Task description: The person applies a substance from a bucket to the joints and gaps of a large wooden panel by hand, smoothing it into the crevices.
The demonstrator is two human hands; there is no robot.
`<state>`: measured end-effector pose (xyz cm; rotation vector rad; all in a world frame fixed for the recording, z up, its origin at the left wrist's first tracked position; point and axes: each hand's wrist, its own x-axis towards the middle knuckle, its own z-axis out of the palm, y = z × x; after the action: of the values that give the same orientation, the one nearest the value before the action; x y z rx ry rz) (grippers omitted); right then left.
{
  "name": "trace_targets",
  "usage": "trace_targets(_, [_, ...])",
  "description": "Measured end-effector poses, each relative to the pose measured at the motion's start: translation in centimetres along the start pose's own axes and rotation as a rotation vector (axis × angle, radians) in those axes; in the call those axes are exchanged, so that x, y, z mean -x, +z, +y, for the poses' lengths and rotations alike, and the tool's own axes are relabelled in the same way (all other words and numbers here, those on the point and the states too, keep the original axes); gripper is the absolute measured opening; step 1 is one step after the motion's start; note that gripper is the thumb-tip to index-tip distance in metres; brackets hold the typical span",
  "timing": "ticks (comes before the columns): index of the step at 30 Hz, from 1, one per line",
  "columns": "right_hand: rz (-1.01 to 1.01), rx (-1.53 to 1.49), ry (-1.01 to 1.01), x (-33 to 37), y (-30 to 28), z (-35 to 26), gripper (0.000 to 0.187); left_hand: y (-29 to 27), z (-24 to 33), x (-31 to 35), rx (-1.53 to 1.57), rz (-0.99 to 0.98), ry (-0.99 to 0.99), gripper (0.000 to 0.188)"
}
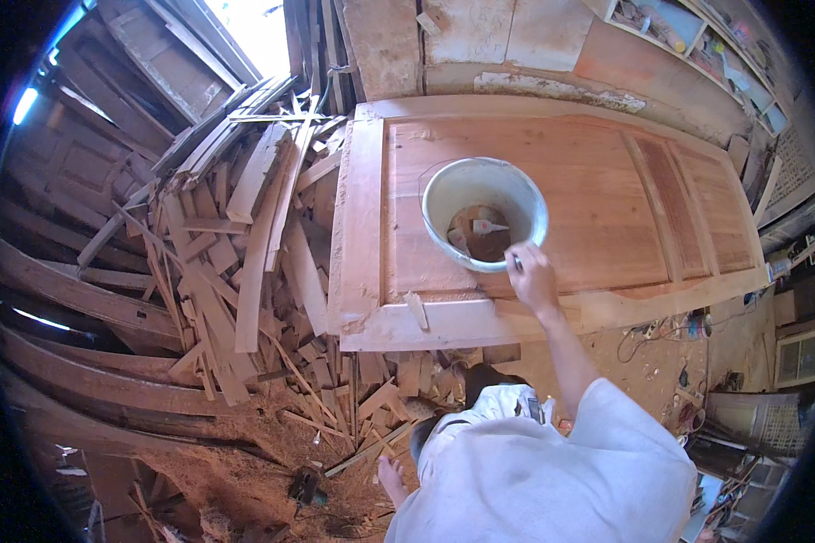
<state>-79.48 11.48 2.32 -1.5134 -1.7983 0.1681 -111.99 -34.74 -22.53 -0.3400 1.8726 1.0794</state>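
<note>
A white bucket (435, 237) stands on a wooden door panel (589, 190) that lies flat in front of me. Brownish material and a small pale piece (489, 226) sit at the bottom of the bucket. At the bucket's near right rim is my right hand (532, 277), its fingers closed around a small dark thing, mostly hidden by the fingers. My left hand (392, 478) hangs low beside my body, away from the door, fingers apart and holding nothing.
Left of the door rises a large heap of wood offcuts (254, 217). Sawdust (235, 480) covers the floor at lower left. A wood scrap (417, 310) lies on the door's near edge. A shelf (688, 41) with small items hangs at the back right.
</note>
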Motion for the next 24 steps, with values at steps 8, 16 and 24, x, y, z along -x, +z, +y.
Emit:
trace_targets(8, [-0.972,0.58,0.068,-11.7,12.9,9.1,0.021,9.0,2.5,3.1,-0.193,-0.169,0.206,0.042])
trace_targets(16, [-1.068,0.687,-0.117,-12.4,13.7,10.0,0.032,9.3,3.0,2.7,-0.108,-0.108,0.115,0.052])
trace_targets(24, [-0.943,0.339,0.048,-16.3,6.1,7.4,0.023,10.5,8.1,2.6,-0.096,-0.068,0.199,0.053])
